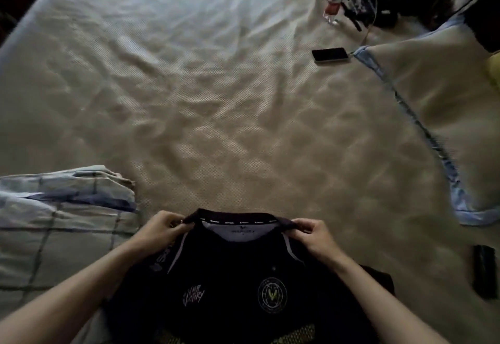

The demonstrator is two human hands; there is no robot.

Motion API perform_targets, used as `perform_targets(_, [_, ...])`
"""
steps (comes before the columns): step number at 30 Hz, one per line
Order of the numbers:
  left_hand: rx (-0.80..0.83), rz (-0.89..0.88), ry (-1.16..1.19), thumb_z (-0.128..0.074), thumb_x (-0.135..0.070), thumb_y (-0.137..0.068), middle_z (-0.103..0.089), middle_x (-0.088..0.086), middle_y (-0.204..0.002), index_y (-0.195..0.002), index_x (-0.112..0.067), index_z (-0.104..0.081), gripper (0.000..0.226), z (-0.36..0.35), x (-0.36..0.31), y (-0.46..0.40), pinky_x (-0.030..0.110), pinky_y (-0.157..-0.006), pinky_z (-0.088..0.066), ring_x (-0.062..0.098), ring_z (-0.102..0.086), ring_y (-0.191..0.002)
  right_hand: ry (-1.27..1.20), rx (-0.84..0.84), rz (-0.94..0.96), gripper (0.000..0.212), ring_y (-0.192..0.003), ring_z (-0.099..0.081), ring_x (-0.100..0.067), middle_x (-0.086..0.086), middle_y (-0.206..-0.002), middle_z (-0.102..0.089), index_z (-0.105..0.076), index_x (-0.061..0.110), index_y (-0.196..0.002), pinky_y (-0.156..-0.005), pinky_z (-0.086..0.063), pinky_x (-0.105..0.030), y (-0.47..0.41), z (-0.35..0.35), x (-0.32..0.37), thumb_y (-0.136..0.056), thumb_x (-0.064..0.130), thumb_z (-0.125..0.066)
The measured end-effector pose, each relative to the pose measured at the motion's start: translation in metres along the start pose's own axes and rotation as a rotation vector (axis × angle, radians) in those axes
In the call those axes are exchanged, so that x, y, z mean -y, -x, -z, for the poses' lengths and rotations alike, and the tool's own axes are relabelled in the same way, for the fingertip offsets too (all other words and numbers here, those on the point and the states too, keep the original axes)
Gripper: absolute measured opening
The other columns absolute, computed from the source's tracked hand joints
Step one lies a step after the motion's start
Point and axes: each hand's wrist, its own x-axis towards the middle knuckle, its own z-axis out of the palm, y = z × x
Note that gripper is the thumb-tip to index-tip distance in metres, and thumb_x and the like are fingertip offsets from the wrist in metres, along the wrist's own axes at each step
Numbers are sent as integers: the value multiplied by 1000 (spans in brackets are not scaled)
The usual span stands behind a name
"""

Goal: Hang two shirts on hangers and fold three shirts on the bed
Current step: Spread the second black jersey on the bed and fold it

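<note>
Left hand [162, 228] and right hand [313, 235] each pinch a shoulder of the dark jersey [238, 284] beside the collar, holding it spread above the bed's [216, 100] near edge, probably for laying flat.

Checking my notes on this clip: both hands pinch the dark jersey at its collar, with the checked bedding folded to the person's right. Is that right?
Not quite. In the head view, the left hand and right hand do pinch the dark jersey at its collar, but the checked bedding lies to the person's left, not right.
</note>
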Motion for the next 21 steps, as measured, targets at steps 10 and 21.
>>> perform_targets(10, [-225,-3,-37,-66,-19,-98,-50,-7,-59,-69,-11,-56,31,14,15,-162,22,-50,-32,3,-44,-57,113,-104,66,25,-76,-52,-14,-9,-80,-64,-72,-13,-92,-66,-40,-28,-183,14,12,-92,11,-69])
perform_targets(21, [-586,18,-686,-58,-13,-94,-50,25,-134,-132,-7,-49,40,10,-28,-224,54,-105,-36,43,-49,-124,280,-152,56,39,-66,-62,-14,-2,-72,-69,-71,11,-78,-65,-48,-30,-238,33,56,-71,46,-86])
